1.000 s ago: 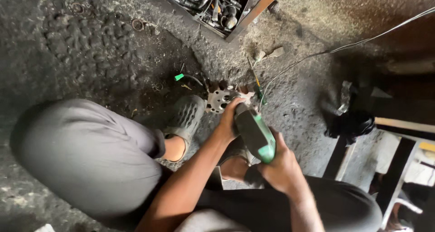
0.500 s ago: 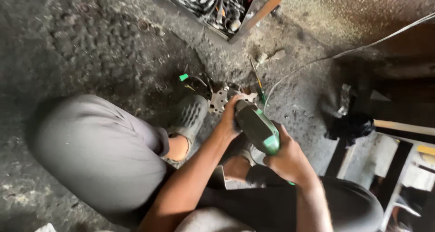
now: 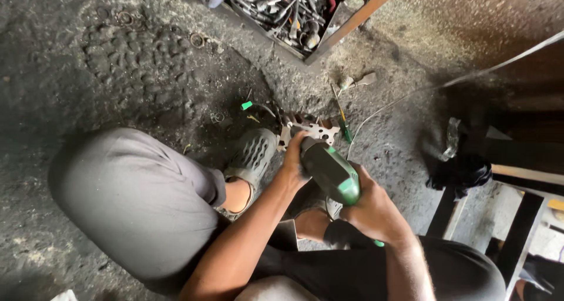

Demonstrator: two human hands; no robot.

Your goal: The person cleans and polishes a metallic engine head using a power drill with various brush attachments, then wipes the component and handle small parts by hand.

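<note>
Beside the grey clog (image 3: 252, 157) — both hands' grip (image 3: 370, 210) closed round green power tool (image 3: 330, 170), over perforated metal part (image 3: 311, 127).

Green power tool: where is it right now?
Head view, centre: the power tool is gripped by the left hand and right hand, nose down on a metal part beside the grey shoe.

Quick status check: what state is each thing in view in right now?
Left hand: gripping the tool's front end.
Right hand: wrapped around the rear handle.
Green power tool: held, nose down on the part.
Metal part: flat on the floor.
Tool tray: full.
</note>
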